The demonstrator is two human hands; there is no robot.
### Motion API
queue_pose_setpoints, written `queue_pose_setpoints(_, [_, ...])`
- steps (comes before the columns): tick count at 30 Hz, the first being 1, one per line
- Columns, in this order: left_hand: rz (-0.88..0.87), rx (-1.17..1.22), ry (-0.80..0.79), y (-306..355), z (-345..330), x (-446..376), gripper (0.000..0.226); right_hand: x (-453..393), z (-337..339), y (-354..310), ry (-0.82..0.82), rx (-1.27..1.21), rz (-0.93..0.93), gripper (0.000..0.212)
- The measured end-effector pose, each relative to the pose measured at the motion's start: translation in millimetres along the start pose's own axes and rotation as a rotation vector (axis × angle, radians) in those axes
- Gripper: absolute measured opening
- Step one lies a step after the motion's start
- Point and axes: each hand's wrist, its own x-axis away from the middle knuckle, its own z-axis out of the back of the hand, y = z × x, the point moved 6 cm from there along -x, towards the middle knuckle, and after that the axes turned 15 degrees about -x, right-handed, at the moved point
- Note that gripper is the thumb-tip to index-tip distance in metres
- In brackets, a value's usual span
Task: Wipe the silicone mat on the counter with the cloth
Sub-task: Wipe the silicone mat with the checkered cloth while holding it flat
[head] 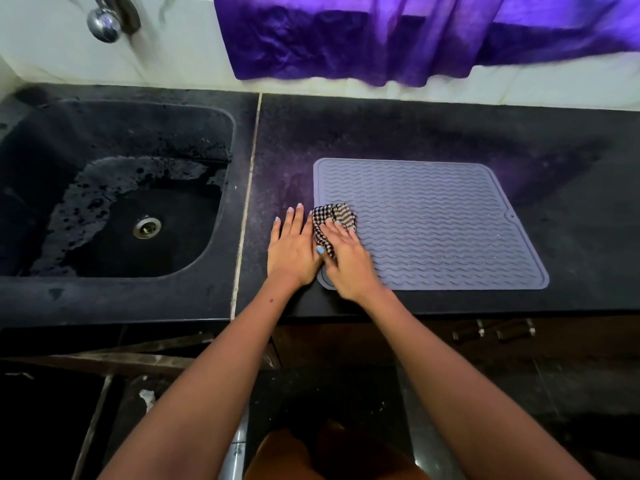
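Where the grey ribbed silicone mat (pixel 433 223) lies flat on the black speckled stone tabletop (pixel 433 133), its near-left corner carries a bunched black-and-white checked cloth (pixel 332 221). Right hand (pixel 346 258) lies on the cloth, fingers fairly straight and pressing down, the image slightly blurred there. Left hand (pixel 294 249) rests flat on the tabletop just beside the mat's left edge, fingers extended, thumb touching the cloth. Left of a pale seam, a black rectangular sunken sink (pixel 214 237) holds a wet grey patch and dark droplets around a round metal drain (pixel 147 227). Chrome tap (pixel 104 22) above; purple curtain (pixel 398 36) hangs behind the mat.
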Motion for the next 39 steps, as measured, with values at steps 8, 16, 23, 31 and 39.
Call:
queue_pose_setpoints(8, [0.029,0.07,0.021,1.0,2.9,1.9,0.052,-22.0,43.7,11.7,0.356,-1.216,-0.515,0.029])
queue_pose_setpoints(16, [0.038,0.064,0.02,-0.4,1.5,0.8,0.067,-27.7,22.6,-6.3,0.047,-0.056,-0.118,0.051])
queue_pose_setpoints(23, [0.048,0.054,0.046,1.6,0.2,-1.0,0.063,-31.2,10.8,7.6,-0.012,0.114,-0.04,0.06])
queue_pose_setpoints(31, [0.017,0.092,0.042,-1.4,0.8,0.7,0.052,-47.4,64.8,37.4,0.611,-1.254,-0.586,0.033])
queue_pose_setpoints(39, [0.13,0.081,0.076,-6.6,11.5,-24.7,0.053,-36.0,19.2,5.2,0.023,0.201,-0.089,0.06])
